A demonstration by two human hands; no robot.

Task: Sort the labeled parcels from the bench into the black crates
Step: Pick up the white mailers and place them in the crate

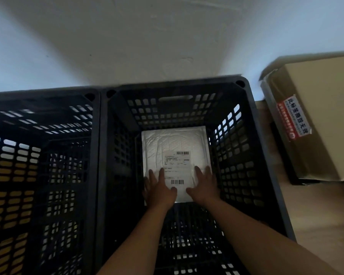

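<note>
Head view puts you looking straight down into two black crates standing side by side against a pale wall. Your left hand (159, 190) and right hand (204, 187) both reach deep into the right-hand crate (266, 155), fingers straight and spread, pressing flat on the near end of a white padded parcel (174, 141). That parcel lies flat on the crate floor, label (177, 167) up, pushed toward the far wall, with bare floor showing nearer to you. Neither hand curls round it, so I'd judge the placing as good as finished and only the letting go remains. As far as you can see, this is the only parcel in that crate; the left-hand crate (42, 155) shows no parcel, though its depths are dark. To the right a brown cardboard box (316, 116) with a red-and-white sticker sits on the wooden surface (314, 215). How many parcels are left to sort can't be told from here
</note>
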